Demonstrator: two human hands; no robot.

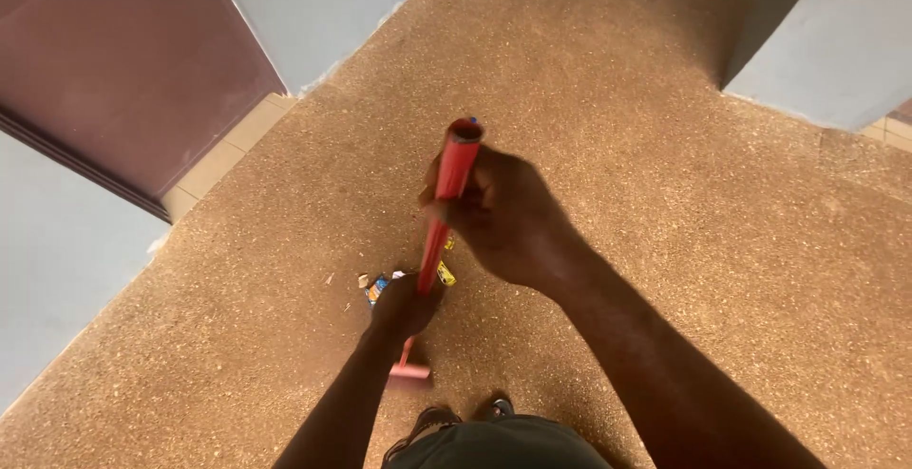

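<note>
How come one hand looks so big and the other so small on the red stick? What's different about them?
The right hand grips the red stick close to its top end, near the camera, so it looks big. The left hand grips it lower down, nearer the speckled brown floor, so it looks smaller. The left hand sits by small bits of litter; the right hand is above them. Both hands are closed around the same stick.

Red broom handle [445, 212], speckled brown floor [665, 98], maroon door [123, 60], pale grey walls [313, 3]
</note>
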